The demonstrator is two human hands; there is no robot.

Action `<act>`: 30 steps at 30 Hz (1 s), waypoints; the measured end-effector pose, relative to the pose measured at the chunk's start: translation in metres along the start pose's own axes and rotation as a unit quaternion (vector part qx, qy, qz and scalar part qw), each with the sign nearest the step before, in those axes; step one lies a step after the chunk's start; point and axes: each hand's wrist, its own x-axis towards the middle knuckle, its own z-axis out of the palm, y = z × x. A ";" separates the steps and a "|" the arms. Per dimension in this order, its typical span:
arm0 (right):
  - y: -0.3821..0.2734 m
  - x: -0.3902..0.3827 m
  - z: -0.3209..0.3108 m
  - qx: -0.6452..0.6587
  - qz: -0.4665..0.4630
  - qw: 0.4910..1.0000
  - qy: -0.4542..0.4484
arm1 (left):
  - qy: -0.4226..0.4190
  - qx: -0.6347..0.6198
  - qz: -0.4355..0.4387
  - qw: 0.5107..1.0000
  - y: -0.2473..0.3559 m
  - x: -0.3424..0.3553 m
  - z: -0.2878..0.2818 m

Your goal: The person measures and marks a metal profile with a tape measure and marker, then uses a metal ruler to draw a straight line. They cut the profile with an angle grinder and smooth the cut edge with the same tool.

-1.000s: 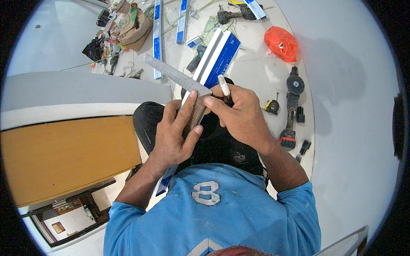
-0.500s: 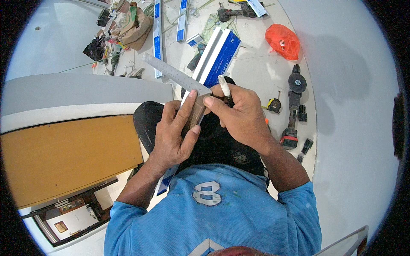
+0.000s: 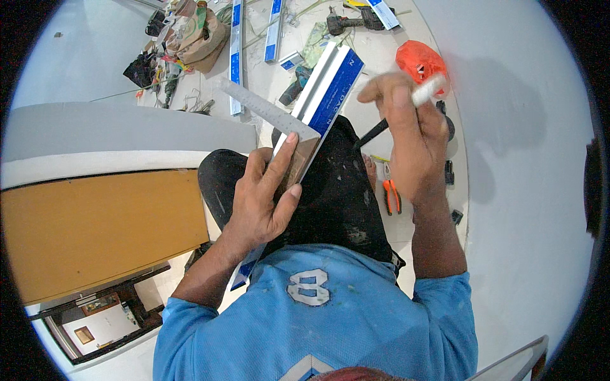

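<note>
Two hands working: left hand [image 3: 264,197] pinning stiff try square [image 3: 279,130] on rigid profile [image 3: 330,82], right hand [image 3: 406,136] at 2 o'clock, fingers pinching light marker [image 3: 427,90].

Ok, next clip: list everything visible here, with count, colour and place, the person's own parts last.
Try square: one, steel blade, brown stock, pressed on the profile.
Profile strip: one, white and blue, across the lap.
Marker: one, white, in the right hand.
Pliers: one, orange handles, floor by the right knee.
Plastic bag: one, orange-red, floor ahead.
Drill: one, dark, far floor.
Spare strips: about two, blue and white, far floor.
Board: one, tan, at left.
Left hand: holds the square.
Right hand: raised, blurred.
</note>
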 end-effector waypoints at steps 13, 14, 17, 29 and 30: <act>0.017 0.032 0.038 -0.002 -0.041 0.990 -0.138 | 0.006 -0.007 0.001 1.000 -0.003 0.000 0.001; 0.018 0.032 0.037 -0.006 -0.029 0.989 -0.148 | 0.004 -0.007 -0.002 1.000 -0.002 0.000 0.001; 0.017 0.034 0.034 -0.047 -0.015 0.979 -0.196 | 0.002 -0.009 -0.001 1.000 -0.004 0.001 0.001; -0.013 0.030 0.015 -0.105 -0.076 0.967 -0.218 | -0.002 -0.015 -0.009 1.000 -0.006 0.000 0.000; -0.018 0.028 0.011 -0.114 -0.075 0.968 -0.211 | -0.002 -0.017 -0.012 1.000 -0.006 0.000 0.000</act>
